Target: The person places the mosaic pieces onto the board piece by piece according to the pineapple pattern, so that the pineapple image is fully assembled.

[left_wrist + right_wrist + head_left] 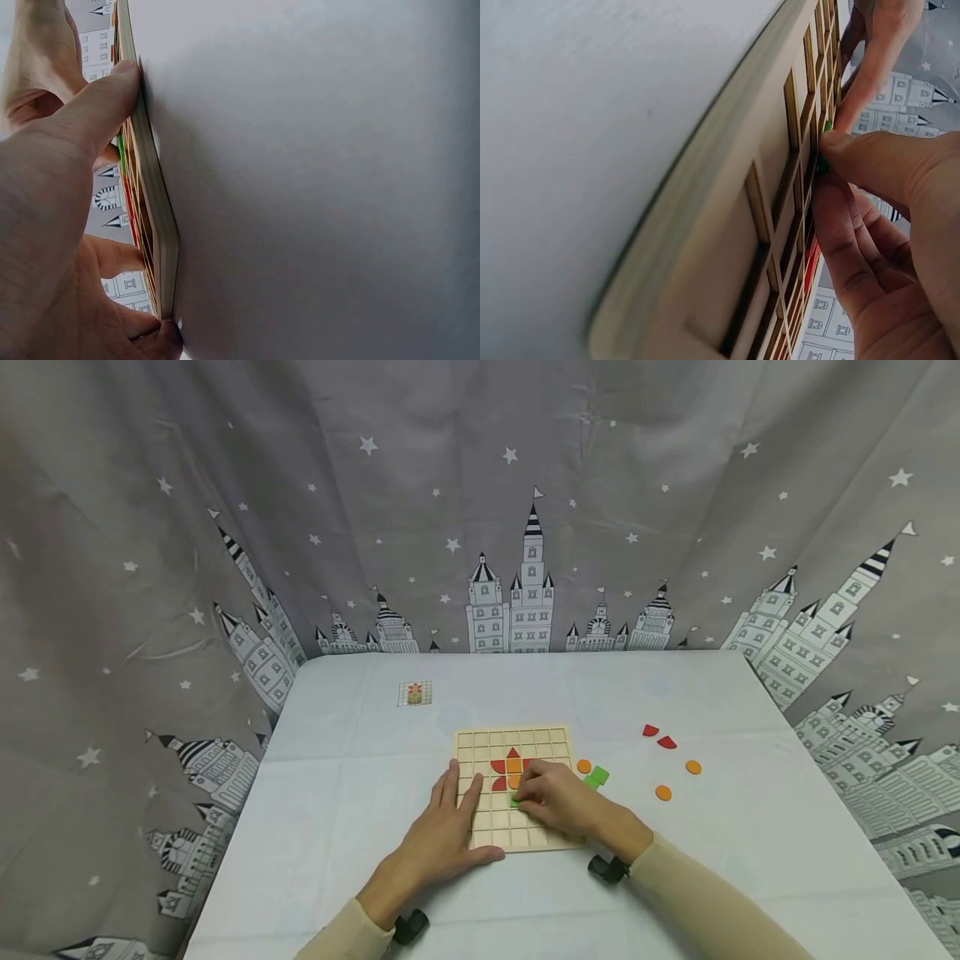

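Observation:
A pale wooden grid board (498, 839) lies on the white table. My right hand (558, 797) pinches a green square tile (825, 154) between thumb and fingertips, low over a cell just below the coloured pieces. Those pieces are a red triangle (513, 752), an orange square (513, 766), an orange disc (514, 782) and red curved pieces (498, 784), partly covered by the right hand. With fingers spread, my left hand (442, 835) rests along the board's left side, its thumb (120, 82) touching the near edge.
Green squares (599, 774) and an orange disc (583, 766) lie just right of the board. Farther right are two red curved pieces (667, 742) and two more orange discs (693, 767). A small card with a coloured grid pattern (415, 693) lies at the back left.

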`<state>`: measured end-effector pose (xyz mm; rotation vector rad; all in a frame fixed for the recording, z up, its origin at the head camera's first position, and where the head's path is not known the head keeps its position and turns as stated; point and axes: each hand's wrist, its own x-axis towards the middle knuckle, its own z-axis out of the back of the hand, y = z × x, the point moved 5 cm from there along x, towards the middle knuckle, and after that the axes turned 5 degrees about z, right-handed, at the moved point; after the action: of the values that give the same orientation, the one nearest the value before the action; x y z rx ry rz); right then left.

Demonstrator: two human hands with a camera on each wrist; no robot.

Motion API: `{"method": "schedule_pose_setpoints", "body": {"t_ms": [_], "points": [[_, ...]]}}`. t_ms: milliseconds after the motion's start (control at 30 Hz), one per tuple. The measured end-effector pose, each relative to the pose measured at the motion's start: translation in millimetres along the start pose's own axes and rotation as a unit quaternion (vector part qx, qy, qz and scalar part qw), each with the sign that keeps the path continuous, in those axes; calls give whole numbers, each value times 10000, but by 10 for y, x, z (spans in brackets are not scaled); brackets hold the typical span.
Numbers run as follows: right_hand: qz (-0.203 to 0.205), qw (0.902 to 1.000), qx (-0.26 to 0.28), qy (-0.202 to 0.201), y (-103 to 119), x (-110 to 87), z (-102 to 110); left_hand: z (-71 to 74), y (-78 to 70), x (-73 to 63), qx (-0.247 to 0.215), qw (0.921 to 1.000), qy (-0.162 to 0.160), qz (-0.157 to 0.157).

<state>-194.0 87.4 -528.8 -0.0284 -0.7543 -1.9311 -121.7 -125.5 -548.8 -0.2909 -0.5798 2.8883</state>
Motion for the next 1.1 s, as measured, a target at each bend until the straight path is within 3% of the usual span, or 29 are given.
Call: {"method": "schedule_pose_setpoints", "body": {"t_ms": [633,1100], "points": [[86,9999,48,-90,17,22,-9,11,10,-10,36,10000,5,-51],[-634,9973,116,-357,-110,-36,289,150,-5,22,-68,9999,94,-48]]}}
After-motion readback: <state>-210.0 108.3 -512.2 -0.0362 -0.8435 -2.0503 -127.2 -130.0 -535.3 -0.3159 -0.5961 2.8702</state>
